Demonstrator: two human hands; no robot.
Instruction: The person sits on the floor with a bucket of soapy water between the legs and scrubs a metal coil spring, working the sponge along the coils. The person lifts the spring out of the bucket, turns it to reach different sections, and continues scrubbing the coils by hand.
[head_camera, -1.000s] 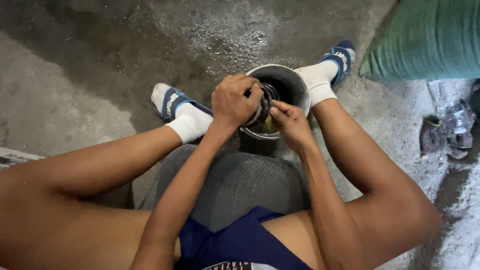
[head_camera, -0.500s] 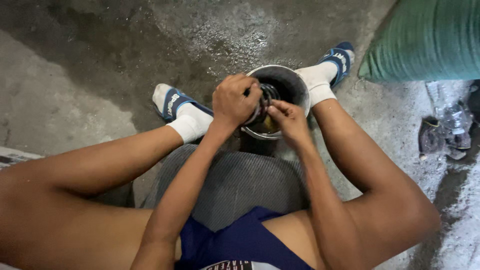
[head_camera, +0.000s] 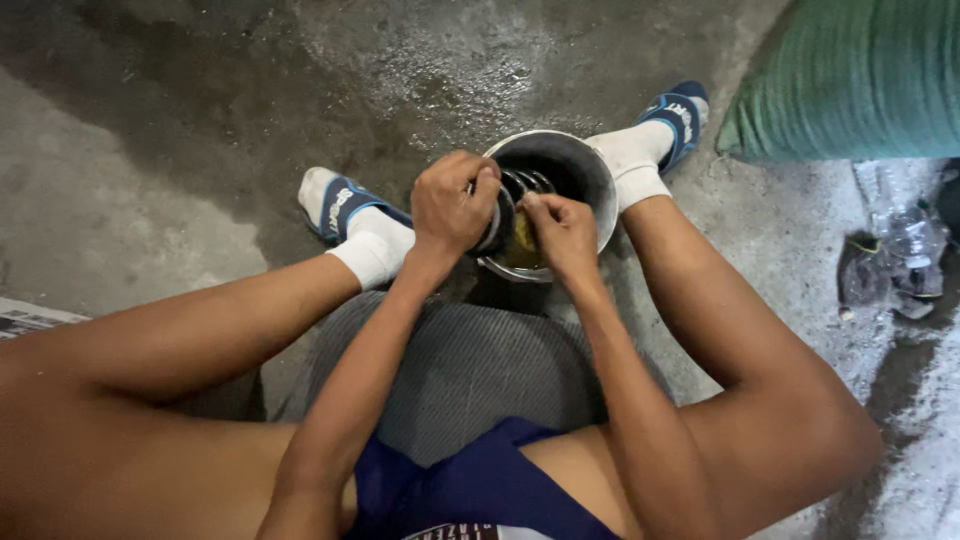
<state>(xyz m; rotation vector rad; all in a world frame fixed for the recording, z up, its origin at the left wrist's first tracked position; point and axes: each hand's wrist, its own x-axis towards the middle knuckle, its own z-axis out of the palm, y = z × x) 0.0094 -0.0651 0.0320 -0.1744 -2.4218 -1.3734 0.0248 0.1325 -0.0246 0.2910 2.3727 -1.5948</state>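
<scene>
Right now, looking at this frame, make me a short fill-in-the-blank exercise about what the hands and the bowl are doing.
1. Both hands work over a round metal bowl that stands on the ____ floor.
2. The left hand grips a dark ridged part, and the right hand touches something ____ in colour inside the bowl.
3. The bowl sits between the person's two ____, in white socks and blue sandals.
4. To the upper right lies a ____ woven sack.

Missing words: concrete; yellow; feet; green

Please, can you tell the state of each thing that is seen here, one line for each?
Metal bowl: upright on the floor, between the feet.
Ribbed dark part: gripped over the bowl.
Left hand: closed on the ribbed dark part.
Right hand: fingers touching it.
Green sack: lying on the floor.
Concrete floor: wet.
</scene>
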